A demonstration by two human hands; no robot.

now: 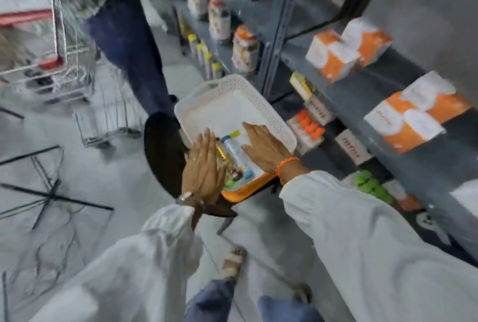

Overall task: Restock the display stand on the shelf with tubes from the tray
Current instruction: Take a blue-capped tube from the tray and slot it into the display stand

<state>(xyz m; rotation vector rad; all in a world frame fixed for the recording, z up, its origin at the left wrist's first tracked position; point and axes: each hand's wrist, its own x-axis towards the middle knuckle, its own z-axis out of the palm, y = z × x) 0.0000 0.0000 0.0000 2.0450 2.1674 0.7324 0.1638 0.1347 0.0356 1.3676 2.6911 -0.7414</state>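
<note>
A white perforated tray point(207, 99) rests on an orange stool point(245, 189) in front of the shelving. Several tubes point(236, 152) with blue, yellow and green caps lie bunched in the tray's near end. My left hand point(204, 166) is flat with straight fingers against the left side of the bunch. My right hand point(266, 144) lies flat with fingers apart on the right side of it. Neither hand is closed around a tube. A display stand with orange-capped tubes point(309, 125) sits on the lower shelf to the right of the tray; another with green caps point(370, 184) is nearer.
Grey metal shelving point(349, 94) runs along the right with orange-and-white boxes point(336, 55). Another person's dark trousered legs point(129, 44) stand just beyond the tray. A wire trolley point(64, 68) and black stand legs point(49, 192) are on the floor at left.
</note>
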